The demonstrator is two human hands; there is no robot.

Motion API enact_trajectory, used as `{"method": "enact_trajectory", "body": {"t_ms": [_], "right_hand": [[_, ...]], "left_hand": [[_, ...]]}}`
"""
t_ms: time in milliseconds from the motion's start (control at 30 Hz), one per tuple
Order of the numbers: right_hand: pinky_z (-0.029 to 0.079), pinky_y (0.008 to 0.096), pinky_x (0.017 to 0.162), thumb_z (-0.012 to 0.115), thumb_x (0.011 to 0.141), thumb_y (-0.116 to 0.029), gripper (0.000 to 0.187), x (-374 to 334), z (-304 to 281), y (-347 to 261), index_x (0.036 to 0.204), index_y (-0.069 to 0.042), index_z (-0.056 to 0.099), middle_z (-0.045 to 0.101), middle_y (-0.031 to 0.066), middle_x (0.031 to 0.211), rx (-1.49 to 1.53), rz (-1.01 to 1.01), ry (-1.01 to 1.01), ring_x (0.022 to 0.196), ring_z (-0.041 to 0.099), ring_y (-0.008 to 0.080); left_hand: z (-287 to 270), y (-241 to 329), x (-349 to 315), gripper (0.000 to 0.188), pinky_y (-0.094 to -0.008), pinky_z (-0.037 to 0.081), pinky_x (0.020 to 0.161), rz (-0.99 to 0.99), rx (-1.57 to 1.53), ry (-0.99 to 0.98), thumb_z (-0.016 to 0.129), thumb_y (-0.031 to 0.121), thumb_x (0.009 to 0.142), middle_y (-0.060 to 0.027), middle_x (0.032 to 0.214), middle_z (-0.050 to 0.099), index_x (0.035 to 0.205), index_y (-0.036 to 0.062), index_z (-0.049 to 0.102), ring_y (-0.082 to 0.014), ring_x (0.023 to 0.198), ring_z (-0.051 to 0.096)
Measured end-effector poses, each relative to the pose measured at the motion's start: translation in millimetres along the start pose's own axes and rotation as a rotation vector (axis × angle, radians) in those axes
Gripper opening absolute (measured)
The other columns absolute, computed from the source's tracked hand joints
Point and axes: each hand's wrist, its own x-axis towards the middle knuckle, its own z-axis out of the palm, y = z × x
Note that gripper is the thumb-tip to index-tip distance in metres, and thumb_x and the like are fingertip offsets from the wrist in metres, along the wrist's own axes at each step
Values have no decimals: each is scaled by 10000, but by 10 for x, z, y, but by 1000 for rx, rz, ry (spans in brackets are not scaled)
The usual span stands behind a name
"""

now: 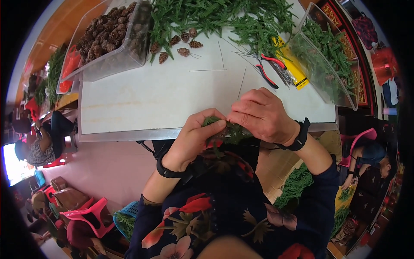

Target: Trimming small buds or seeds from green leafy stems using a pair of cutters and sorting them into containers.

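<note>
At the table's near edge, my left hand (pixel 199 134) is closed around a green artificial pine sprig (pixel 211 121). A brownish piece, perhaps a pine cone, shows among its needles, partly hidden by my fingers. My right hand (pixel 263 116) pinches at the same sprig, its fingertips touching my left thumb and fingers. A thin dark wire (pixel 242 82) rises from behind the right knuckles; whether it is held or lies on the table I cannot tell. Beyond that hand lie red-and-black-handled pliers (pixel 268 73) with their handles apart.
A clear bin of pine cones (pixel 105 34) stands at the far left, another bin with green sprigs (pixel 332 56) at the right. Several loose cones (pixel 183 52), bent wires (pixel 207 70), a yellow packet (pixel 293 64) and a sprig heap (pixel 263 21) lie on the white table (pixel 120 99). Other people sit nearby.
</note>
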Motion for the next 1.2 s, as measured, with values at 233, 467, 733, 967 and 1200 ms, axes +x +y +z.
{"method": "enact_trajectory", "body": {"t_ms": [233,467,733,967,1200], "right_hand": [[435,333,694,714,653,-99,256,22,1,-74,906,-103,671,613,-4,896,9,160,-117,845,577,205],[437,342,739,703,697,-75,206,32,-4,-64,897,-102,661,606,2,901,-31,53,-4,855,577,211],[437,362,765,705,714,-58,186,107,0,-129,886,-97,645,598,14,895,-35,113,-58,857,579,225],[440,352,763,684,725,-18,186,181,16,-224,894,-81,637,599,43,836,117,370,-107,832,585,235],[434,328,730,684,777,-19,177,223,52,-251,940,-67,634,594,65,779,689,974,-162,758,602,220]], "left_hand": [[4,-62,26,96,-176,390,589,103,118,39,568,112,958,27,789,580,951,21,598,-22,675,494],[-13,33,-8,99,-181,402,601,62,140,8,566,108,959,26,790,589,956,16,600,-29,693,507],[47,47,-69,108,-212,423,598,141,313,99,586,93,941,-8,776,591,946,-15,593,-78,671,530],[171,-23,-78,68,-313,446,602,706,1008,350,607,21,879,-127,805,580,934,-17,598,-284,684,572],[131,-83,-53,103,-299,448,645,838,1197,495,613,11,875,-127,833,587,969,-28,594,-204,691,554]]}}
